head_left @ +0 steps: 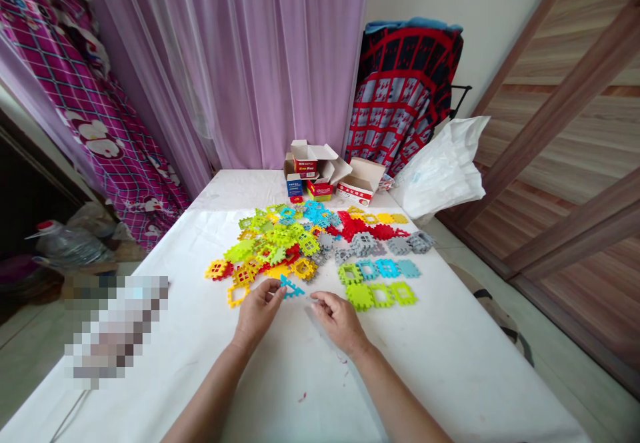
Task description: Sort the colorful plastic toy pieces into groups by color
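Between thumb and fingers, my left hand [260, 309] grips a blue triangular interlocking tile [292, 287] with notched edges. To its right, my right hand [337, 319] has its fingers curled in, close to the tile but apart from it; whether anything small is inside cannot be made out. Just beyond both hands lies a mixed pile of interlocking plastic tiles [280, 239] in lime, yellow, red, blue and grey. A yellow open-frame tile [238, 295] rests beside my left hand. Right of my right hand, lime tiles [359, 297] lie in a row, with blue tiles [387, 268] behind them.
Grey tiles [363, 245] and red tiles [383, 231] sit farther back on the white-covered table [200, 356]. Opened small cardboard boxes [360, 179] stand at the far edge, near a white plastic bag [440, 169]. A blurred-out object [117, 333] lies at the left edge.
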### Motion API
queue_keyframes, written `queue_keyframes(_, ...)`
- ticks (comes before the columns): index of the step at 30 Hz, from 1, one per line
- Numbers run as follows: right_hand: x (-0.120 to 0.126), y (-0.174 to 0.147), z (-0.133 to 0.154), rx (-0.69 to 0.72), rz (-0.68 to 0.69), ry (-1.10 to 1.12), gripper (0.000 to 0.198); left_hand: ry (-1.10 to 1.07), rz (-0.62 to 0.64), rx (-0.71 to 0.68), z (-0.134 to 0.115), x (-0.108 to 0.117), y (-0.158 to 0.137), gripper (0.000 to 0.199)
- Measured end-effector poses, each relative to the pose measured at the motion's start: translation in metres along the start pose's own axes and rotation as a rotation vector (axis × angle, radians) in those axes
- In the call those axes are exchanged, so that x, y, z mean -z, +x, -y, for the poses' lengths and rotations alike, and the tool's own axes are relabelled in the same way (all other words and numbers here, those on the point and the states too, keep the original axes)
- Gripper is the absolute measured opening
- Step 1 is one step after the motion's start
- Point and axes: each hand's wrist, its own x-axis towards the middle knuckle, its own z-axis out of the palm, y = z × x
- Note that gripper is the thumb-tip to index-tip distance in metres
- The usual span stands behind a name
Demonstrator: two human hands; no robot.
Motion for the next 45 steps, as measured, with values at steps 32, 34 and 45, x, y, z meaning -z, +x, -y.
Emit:
queue_keyframes(32, -0.004, -0.002, -0.003, 0.109, 0.004, -0.047, 0.021, 0.72, -0.156, -0.189, 0.054, 0.072, -0.02, 0.026)
queue_keyframes(34, -0.004, -0.002, -0.002, 0.103, 0.004, -0.049, 0.021, 0.686, -0.149, -0.204, 0.055, 0.072, -0.019, 0.027)
queue_keyframes(45, -0.002, -0.002, -0.001, 0.114, 0.018, -0.03, 0.021, 0.291, -0.152, -0.222, 0.026, 0.047, -0.017, 0.028)
